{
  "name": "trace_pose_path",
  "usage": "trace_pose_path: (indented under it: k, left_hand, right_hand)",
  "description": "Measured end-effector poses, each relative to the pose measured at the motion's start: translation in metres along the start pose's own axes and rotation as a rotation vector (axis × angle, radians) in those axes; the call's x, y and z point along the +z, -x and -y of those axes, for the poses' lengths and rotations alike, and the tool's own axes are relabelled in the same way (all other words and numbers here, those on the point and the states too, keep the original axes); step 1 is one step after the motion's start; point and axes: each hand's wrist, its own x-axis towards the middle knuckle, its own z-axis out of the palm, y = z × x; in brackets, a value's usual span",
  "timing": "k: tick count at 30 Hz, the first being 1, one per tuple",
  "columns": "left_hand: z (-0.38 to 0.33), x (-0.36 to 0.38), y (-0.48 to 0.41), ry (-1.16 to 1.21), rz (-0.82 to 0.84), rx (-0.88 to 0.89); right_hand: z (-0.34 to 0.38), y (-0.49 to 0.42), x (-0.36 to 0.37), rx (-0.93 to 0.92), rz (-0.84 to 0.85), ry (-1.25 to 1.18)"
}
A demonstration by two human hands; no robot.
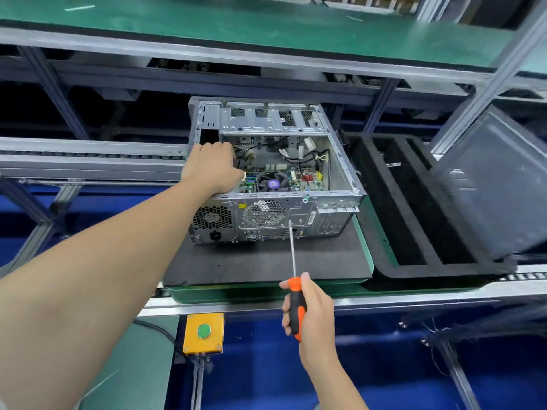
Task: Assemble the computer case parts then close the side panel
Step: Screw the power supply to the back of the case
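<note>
An open computer case (340,199) lies on its side on a black mat (260,261), its rear panel facing me and the motherboard with its fan (273,183) exposed. My left hand (211,168) reaches into the case's left part, over the power supply, with fingers curled downward; what they touch is hidden. My right hand (309,309) grips the orange and black handle of a long screwdriver (293,253), whose tip meets the rear panel near the fan grille. The dark side panel (491,184) leans upright at the right.
A black foam tray (414,232) with long slots sits right of the case. The mat lies on a green pallet (266,291) on a conveyor. A yellow box with a green button (204,331) is mounted below the near rail. A green shelf (236,28) runs overhead.
</note>
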Motion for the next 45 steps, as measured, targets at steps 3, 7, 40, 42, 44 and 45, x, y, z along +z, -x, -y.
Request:
trace_pose_path:
  k: [3,7,40,42,44,45]
  left_hand:
    - [-0.006,-0.004,0.005,0.014,-0.037,-0.038]
    - [-0.047,-0.016,0.017,0.166,-0.165,-0.127]
    - [-0.402,0.109,-0.027,1.545,0.892,-0.73]
    - [-0.401,0.114,-0.032,1.539,0.876,-0.761]
    - [-0.405,0.116,-0.036,1.516,0.821,-0.773]
    - [-0.408,0.114,-0.039,1.429,0.758,-0.724]
  right_hand:
    - [0.03,-0.012,-0.023,-0.103,-0.058,-0.034]
    - [0.073,-0.036,-0.054,-0.2,-0.131,-0.069]
    - [0.12,-0.252,-0.242,0.201,-0.144,0.72]
    - [0.121,-0.256,-0.239,0.221,-0.16,0.685]
    - [0.125,-0.259,-0.235,0.203,-0.192,0.684]
    - [0.129,-0.261,-0.232,0.167,-0.207,0.676]
